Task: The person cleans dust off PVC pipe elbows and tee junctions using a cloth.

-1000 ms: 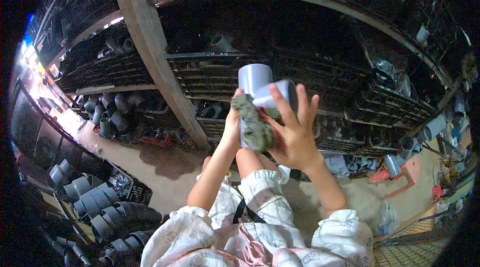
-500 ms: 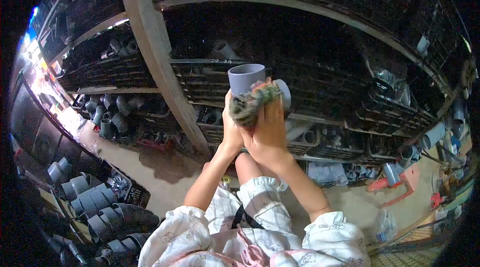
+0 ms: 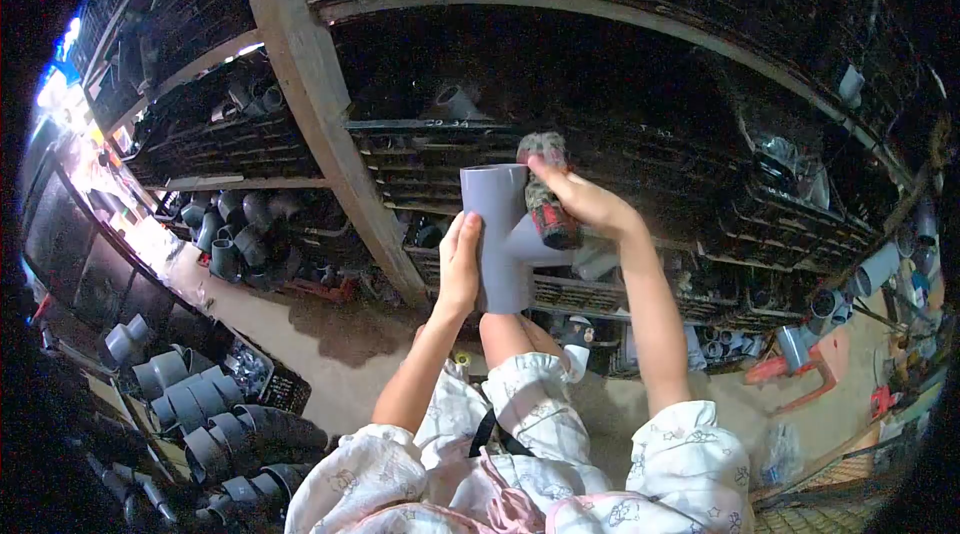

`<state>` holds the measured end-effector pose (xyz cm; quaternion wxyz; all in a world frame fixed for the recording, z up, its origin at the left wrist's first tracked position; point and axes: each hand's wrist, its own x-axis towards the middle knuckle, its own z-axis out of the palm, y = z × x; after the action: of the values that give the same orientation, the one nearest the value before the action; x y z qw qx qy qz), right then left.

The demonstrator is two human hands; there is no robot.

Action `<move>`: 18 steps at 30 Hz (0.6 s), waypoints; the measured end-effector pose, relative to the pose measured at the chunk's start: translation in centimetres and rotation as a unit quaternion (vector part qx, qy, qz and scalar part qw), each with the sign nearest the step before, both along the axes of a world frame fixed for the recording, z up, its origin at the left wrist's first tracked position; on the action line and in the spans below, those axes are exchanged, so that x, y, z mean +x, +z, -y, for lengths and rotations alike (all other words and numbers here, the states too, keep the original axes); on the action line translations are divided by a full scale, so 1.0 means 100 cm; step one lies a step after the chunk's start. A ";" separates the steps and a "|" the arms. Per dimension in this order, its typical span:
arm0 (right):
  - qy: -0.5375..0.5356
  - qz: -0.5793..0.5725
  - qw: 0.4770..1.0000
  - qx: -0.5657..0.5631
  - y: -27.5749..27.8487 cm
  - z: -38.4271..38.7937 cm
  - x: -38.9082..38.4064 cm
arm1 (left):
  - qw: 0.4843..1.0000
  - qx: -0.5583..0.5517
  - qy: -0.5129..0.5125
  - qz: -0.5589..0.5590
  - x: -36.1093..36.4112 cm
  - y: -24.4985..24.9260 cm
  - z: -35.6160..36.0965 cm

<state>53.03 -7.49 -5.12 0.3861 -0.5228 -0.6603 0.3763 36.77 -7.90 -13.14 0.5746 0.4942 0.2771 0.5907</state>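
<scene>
My left hand (image 3: 459,271) is wrapped round the left side of a grey plastic pipe tee (image 3: 497,269), its thumb and fingers pressed on the main tube. The fitting stands upright above my knees, its open top rim facing up and its side branch pointing right. In my right hand (image 3: 592,204) is a crumpled rag (image 3: 549,196), greyish green with red and dark patches. The rag lies against the upper right of the fitting, just above the branch. My right fingertips are partly hidden behind it.
Dark crates (image 3: 440,149) of fittings fill the shelves ahead, divided by a wooden post (image 3: 315,114). Grey pipe fittings (image 3: 200,399) are piled at lower left. A red plastic object (image 3: 800,371) lies on the floor at right.
The tee has turned upright and shows its full length. My right hand has moved right and up with the rag, away from my left hand, which stays on the tee.
</scene>
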 end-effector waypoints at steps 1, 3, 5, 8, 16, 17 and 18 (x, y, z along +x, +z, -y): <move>0.022 -0.033 0.997 -0.062 0.001 0.003 0.004 | 1.000 0.001 -0.016 -0.003 -0.002 0.000 -0.001; 0.066 -0.099 0.975 -0.188 0.005 0.010 0.010 | 0.999 0.020 -0.039 -0.007 -0.005 0.002 -0.005; 0.062 -0.132 0.963 -0.227 0.001 0.014 0.017 | 0.997 0.051 -0.064 -0.009 -0.007 0.008 -0.004; 0.093 -0.168 0.942 -0.275 -0.018 0.008 0.031 | 0.992 0.105 -0.070 -0.016 -0.007 0.009 -0.006; 0.037 -0.210 0.976 -0.035 -0.052 0.013 0.021 | 0.973 0.151 0.021 -0.171 -0.008 0.019 0.006; 0.045 -0.215 0.975 -0.043 -0.053 0.011 0.019 | 0.969 0.101 0.051 -0.218 -0.007 0.019 0.011; 0.051 -0.221 0.972 -0.053 -0.053 0.011 0.016 | 0.981 0.081 0.049 -0.170 -0.005 0.022 0.013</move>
<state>54.64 -8.62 -10.47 0.4746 -0.4124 -0.5630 0.5364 36.29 -9.22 -10.90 0.4480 0.6179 0.3456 0.5460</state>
